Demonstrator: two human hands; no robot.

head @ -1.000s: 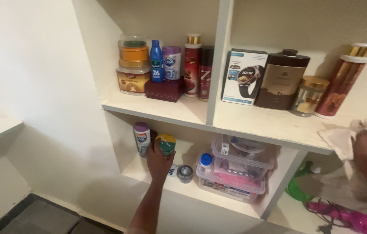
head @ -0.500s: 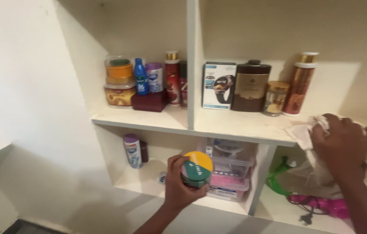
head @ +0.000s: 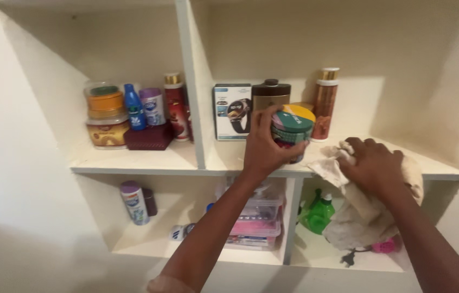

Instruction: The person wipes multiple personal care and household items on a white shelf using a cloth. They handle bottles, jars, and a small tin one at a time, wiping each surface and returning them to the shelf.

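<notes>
My left hand (head: 265,145) grips a round jar (head: 292,130) with a yellow, green and red lid, held up at the level of the upper shelf (head: 224,157), in front of a brown tin (head: 271,93). My right hand (head: 373,165) presses a crumpled white cloth (head: 368,211) onto the right part of the same shelf, just right of the jar. The cloth hangs down over the shelf edge.
The upper left bay holds stacked tubs (head: 104,114), a blue bottle (head: 132,106), a dark red box (head: 149,138) and tall red bottles (head: 176,106). A watch box (head: 231,111) and a gold-capped bottle (head: 325,103) stand at the back. Below are plastic containers (head: 256,222), a green spray bottle (head: 317,212) and a white bottle (head: 134,202).
My left hand lifted the jar from the lower shelf up to the upper shelf's level. My right hand and the cloth moved left along the shelf. The view shifted right.
</notes>
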